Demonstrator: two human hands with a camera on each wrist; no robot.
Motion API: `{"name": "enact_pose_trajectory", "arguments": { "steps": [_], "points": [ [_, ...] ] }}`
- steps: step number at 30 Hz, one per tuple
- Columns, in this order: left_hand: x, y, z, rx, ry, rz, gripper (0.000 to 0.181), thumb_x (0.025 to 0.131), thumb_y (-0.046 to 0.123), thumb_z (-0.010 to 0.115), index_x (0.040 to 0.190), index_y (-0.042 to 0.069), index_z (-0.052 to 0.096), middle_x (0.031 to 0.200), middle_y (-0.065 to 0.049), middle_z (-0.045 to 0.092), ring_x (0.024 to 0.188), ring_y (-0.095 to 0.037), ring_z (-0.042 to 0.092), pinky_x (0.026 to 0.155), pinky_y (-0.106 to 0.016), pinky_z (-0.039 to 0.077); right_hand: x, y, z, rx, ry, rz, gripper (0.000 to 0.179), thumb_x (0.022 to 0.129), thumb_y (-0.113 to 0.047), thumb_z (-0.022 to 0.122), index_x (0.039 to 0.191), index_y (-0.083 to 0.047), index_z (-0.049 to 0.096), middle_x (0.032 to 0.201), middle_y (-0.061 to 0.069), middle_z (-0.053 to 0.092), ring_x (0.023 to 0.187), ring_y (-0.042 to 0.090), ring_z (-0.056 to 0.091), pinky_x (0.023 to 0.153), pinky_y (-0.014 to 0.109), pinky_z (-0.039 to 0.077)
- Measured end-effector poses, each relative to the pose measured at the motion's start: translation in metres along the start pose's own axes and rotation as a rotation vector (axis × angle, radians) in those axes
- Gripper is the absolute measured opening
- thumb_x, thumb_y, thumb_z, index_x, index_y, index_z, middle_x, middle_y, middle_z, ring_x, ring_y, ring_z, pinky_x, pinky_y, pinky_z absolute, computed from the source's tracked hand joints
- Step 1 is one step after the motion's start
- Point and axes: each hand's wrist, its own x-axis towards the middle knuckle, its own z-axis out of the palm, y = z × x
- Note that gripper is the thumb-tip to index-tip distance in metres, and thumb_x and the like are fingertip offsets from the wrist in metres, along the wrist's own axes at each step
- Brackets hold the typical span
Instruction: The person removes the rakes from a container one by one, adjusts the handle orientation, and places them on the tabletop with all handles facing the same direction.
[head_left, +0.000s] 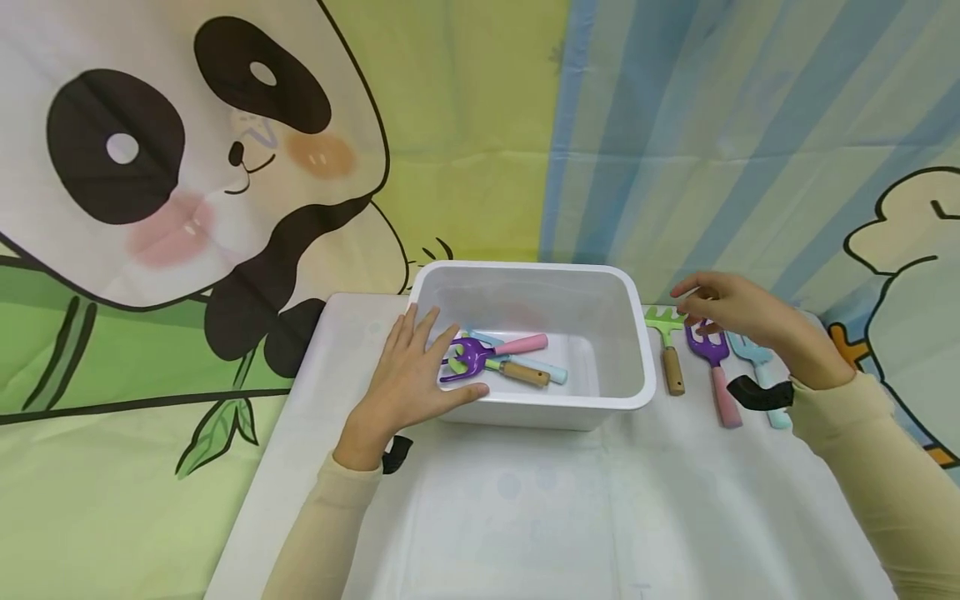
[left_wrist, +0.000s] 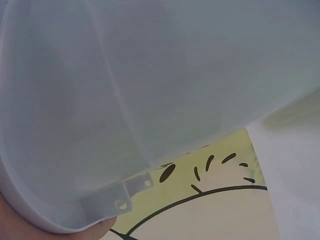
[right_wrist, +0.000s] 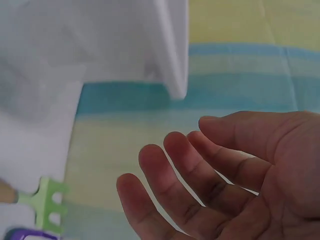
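spreads the left hand (head_left: 408, 379) wide at the near left corner of a white rectangular plastic bin (head_left: 536, 415), laid against the rim with straight fingers and outstretched thumb, gripping nothing. holds the right hand (head_left: 738, 312) in the air to the right of the bin, near the tool heads, with loosely bent, parted fingers and nothing in them. has in the bin, overlapping toward its left: a purple fork with a pink handle (head_left: 472, 357), a light-green tool with a wooden handle (head_left: 525, 372) partly beneath, and a light-blue tool (head_left: 553, 372), also partly covered. has on the white-covered table (head_left: 525, 508), side by side just right of the bin with heads pointing away: a light-green rake with a wooden handle (head_left: 672, 362) closest to it, a purple-headed fork with a pink grip (head_left: 717, 375) in the middle, and a light-blue fork (head_left: 757, 356) farthest right, crossed by a black wrist strap (head_left: 757, 394).
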Motion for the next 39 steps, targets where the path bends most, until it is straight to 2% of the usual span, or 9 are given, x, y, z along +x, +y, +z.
{"name": "enact_pose_trajectory", "arguments": {
  "steps": [5,10,15,20,25,31,37,39],
  "points": [
    [0.001,0.001,0.0,-0.008,0.001,0.008,0.108,0.078,0.09,0.04,0.152,0.011,0.045,0.162,-0.02,0.022,0.15,-0.042,0.001,0.12,-0.051,0.0,0.004,-0.029,0.004,0.002,-0.007,-0.031,0.042,0.104,-0.03,0.057,0.135,-0.002,0.052,0.117,0.016,0.064,0.099,0.028,0.065,0.081,0.042,0.058],
    [0.0,-0.001,0.0,0.003,-0.006,-0.005,0.108,0.078,0.091,0.039,0.152,0.013,0.045,0.162,-0.018,0.021,0.15,-0.041,0.0,0.12,-0.05,0.0,0.016,-0.053,0.01,0.061,-0.088,-0.057,0.042,0.103,-0.026,0.059,0.136,-0.001,0.051,0.114,0.018,0.064,0.102,0.034,0.065,0.082,0.042,0.058],
    [0.001,-0.002,0.0,0.003,-0.01,-0.012,0.108,0.077,0.092,0.039,0.151,0.013,0.045,0.162,-0.018,0.022,0.15,-0.041,0.001,0.12,-0.05,0.001,0.038,-0.079,0.022,0.056,-0.194,-0.085,0.04,0.102,-0.024,0.059,0.136,-0.003,0.052,0.118,0.016,0.062,0.105,0.031,0.063,0.086,0.043,0.057],
    [0.001,-0.003,0.001,0.001,-0.009,-0.011,0.109,0.077,0.092,0.038,0.152,0.013,0.045,0.162,-0.018,0.022,0.15,-0.04,0.0,0.12,-0.05,0.0,0.064,-0.104,0.04,0.029,-0.321,-0.146,0.037,0.102,-0.02,0.058,0.136,-0.003,0.054,0.122,0.015,0.061,0.105,0.029,0.061,0.089,0.046,0.055],
    [0.001,-0.002,0.002,0.004,-0.011,-0.012,0.11,0.077,0.093,0.037,0.153,0.014,0.044,0.163,-0.017,0.021,0.151,-0.039,-0.001,0.12,-0.048,-0.002,0.092,-0.122,0.061,0.024,-0.402,-0.164,0.035,0.102,-0.016,0.058,0.134,-0.003,0.056,0.12,0.016,0.06,0.103,0.031,0.06,0.09,0.047,0.054],
    [0.0,-0.001,0.001,0.0,-0.005,-0.011,0.11,0.077,0.093,0.037,0.152,0.014,0.044,0.162,-0.018,0.022,0.151,-0.039,-0.001,0.12,-0.048,-0.002,0.128,-0.124,0.087,0.022,-0.459,-0.19,0.035,0.1,-0.014,0.06,0.132,-0.002,0.057,0.116,0.013,0.066,0.1,0.029,0.06,0.088,0.043,0.053],
    [0.0,-0.001,0.0,-0.001,-0.006,-0.006,0.11,0.077,0.092,0.037,0.152,0.012,0.045,0.162,-0.019,0.023,0.15,-0.041,0.0,0.12,-0.049,-0.002,0.157,-0.113,0.115,0.029,-0.499,-0.225,0.036,0.097,-0.008,0.061,0.131,0.004,0.058,0.112,0.016,0.067,0.102,0.037,0.06,0.09,0.054,0.049],
    [0.0,-0.002,0.0,0.002,-0.005,-0.005,0.11,0.077,0.092,0.038,0.152,0.012,0.045,0.162,-0.019,0.023,0.15,-0.041,0.0,0.12,-0.049,-0.002,0.163,-0.111,0.123,0.023,-0.509,-0.231,0.036,0.095,-0.006,0.061,0.129,0.005,0.058,0.111,0.016,0.066,0.101,0.035,0.061,0.092,0.055,0.048]
  ]
}}
